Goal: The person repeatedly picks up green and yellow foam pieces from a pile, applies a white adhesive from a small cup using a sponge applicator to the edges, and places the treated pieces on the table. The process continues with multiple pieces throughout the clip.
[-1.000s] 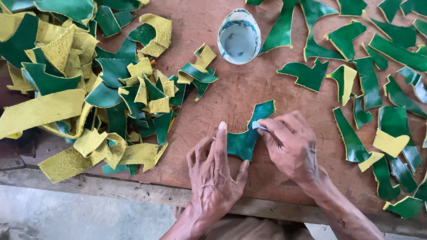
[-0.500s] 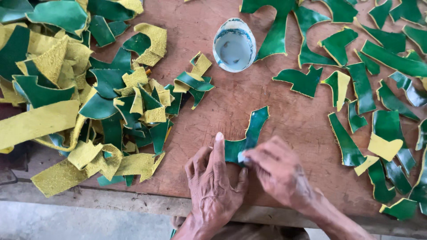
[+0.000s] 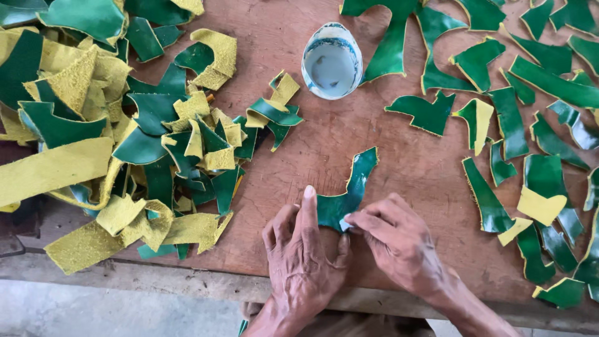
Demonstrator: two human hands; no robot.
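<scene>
A curved green leather scrap (image 3: 350, 187) with a yellow edge lies flat on the brown wooden board (image 3: 324, 150). My left hand (image 3: 301, 253) presses its lower end down, index finger stretched along the scrap's left side. My right hand (image 3: 399, 243) pinches the scrap's bottom right corner with thumb and fingertips. Both hands sit near the board's front edge.
A heap of green and yellow leather offcuts (image 3: 118, 131) covers the left side. Separate green pieces (image 3: 530, 125) are spread over the right. A small white bowl with pale liquid (image 3: 331, 61) stands at the back centre. The board's front edge (image 3: 187, 281) runs below.
Both hands and the green scrap have stayed close to the front edge; my right hand's fingers have shifted down to the scrap's lower corner. The view has drifted slightly.
</scene>
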